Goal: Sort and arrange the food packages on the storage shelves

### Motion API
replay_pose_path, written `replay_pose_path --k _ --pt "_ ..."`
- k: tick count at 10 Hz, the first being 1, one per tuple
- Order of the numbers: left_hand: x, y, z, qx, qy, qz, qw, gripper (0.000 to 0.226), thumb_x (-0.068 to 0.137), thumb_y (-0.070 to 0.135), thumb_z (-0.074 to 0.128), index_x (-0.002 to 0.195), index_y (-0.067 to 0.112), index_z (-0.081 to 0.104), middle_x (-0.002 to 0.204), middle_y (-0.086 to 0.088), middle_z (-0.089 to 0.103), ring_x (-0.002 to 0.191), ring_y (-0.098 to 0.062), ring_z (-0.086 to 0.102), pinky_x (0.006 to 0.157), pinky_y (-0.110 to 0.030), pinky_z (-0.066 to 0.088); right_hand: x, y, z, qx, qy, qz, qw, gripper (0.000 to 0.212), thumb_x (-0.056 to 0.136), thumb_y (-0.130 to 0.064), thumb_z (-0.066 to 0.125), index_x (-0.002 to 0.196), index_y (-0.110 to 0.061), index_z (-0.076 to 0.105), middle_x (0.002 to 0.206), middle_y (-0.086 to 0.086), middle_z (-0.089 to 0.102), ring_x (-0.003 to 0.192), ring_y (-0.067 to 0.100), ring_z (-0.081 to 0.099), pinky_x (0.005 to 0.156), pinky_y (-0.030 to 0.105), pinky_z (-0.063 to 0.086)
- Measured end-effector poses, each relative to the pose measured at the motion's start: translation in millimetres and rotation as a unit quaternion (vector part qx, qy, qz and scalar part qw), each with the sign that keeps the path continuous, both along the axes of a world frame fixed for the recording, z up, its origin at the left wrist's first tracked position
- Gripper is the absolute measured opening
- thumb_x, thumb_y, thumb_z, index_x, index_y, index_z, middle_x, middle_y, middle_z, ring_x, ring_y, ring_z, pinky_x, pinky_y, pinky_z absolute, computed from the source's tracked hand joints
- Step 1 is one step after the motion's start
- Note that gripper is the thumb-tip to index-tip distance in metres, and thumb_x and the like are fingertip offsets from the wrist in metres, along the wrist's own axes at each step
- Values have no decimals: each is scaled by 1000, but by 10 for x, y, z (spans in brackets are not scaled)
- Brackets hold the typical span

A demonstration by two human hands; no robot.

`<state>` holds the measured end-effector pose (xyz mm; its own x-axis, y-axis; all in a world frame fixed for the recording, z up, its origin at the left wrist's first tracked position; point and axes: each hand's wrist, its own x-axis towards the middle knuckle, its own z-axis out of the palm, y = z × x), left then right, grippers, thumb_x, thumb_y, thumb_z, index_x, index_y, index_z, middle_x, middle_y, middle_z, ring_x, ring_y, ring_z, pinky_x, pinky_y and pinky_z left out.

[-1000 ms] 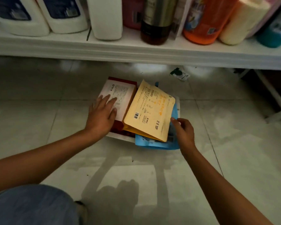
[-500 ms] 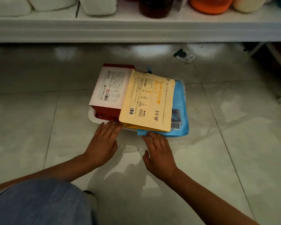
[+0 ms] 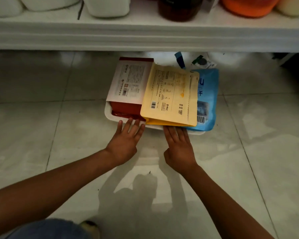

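Observation:
A white tray (image 3: 109,114) lies on the tiled floor, its far end under the lowest white shelf (image 3: 145,38). On it rest a red and white package (image 3: 129,83), a yellow package (image 3: 171,95) overlapping it, and a blue package (image 3: 207,97) at the right. My left hand (image 3: 126,140) has straight fingers touching the tray's near rim. My right hand (image 3: 178,144) presses flat against the near rim below the yellow package.
The shelf carries white jugs (image 3: 107,6), a dark bottle (image 3: 179,9) and an orange container (image 3: 248,6). A small wrapper (image 3: 202,62) and a blue strip (image 3: 179,59) lie on the floor behind the tray. A shelf leg (image 3: 290,59) stands at the right. My knee (image 3: 47,228) is bottom left.
Both hands left the packages and came to the tray's near rim. The tray with its packages has slid away from me, toward and partly under the shelf.

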<state>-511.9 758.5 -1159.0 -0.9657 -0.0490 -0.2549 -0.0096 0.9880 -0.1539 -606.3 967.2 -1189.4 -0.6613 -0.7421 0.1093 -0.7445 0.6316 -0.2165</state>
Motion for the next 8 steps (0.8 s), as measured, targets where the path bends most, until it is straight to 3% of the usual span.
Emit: replay_pose_path --k 1,2,3,5,6,7,8 --pt "-331 -66 88 -10 -20 17 1000 88 95 32 49 157 11 -9 165 -14 -3 151 -38 -3 121 -57 3 -343 -116 43 2 -26 9 1000 98 63 -11 65 156 -6 33 161 14 33 149 38 26 124 54 17" --pt "-685 -111 126 -22 -53 16 998 97 92 37 57 156 9 -12 164 -16 -5 150 -40 -3 120 -60 7 -615 -240 61 37 -37 -20 998 105 66 -16 69 160 -10 21 166 10 22 153 33 11 126 46 -5" --pt "-1059 -174 184 -37 -66 10 997 104 90 41 62 156 8 -12 163 -17 -4 150 -42 -1 119 -61 12 -905 -363 92 94 -11 -54 994 109 75 -24 68 162 -14 3 169 7 5 156 29 0 125 43 -12" --pt "-1614 -313 330 31 -83 34 995 104 89 47 63 157 14 -9 165 -12 -8 151 -36 -2 121 -56 13 -1263 -762 249 195 -65 -148 967 113 86 -37 64 157 -15 -21 167 6 -21 154 24 -18 125 46 -6" --pt "-1690 -343 446 53 -92 58 993 100 89 58 57 158 20 -4 166 -7 -5 153 -30 2 122 -48 17 -1291 -811 339 206 -96 -151 962 110 88 -35 64 159 -16 -18 167 5 -21 155 24 -17 126 45 -2" --pt "-1612 -290 485 67 -103 83 989 94 91 57 53 158 22 -3 167 -5 -1 152 -28 9 120 -45 22 -1143 -687 426 199 -68 -126 970 100 90 -28 61 161 -11 -7 168 11 -15 156 26 -12 126 44 -2" --pt "-1447 -93 543 96 -84 90 988 86 95 46 52 158 25 -2 164 -8 16 146 -31 25 113 -42 33 -922 -497 537 197 -35 -102 975 91 90 -21 55 161 -9 -1 168 15 -12 155 28 -12 126 42 -7"
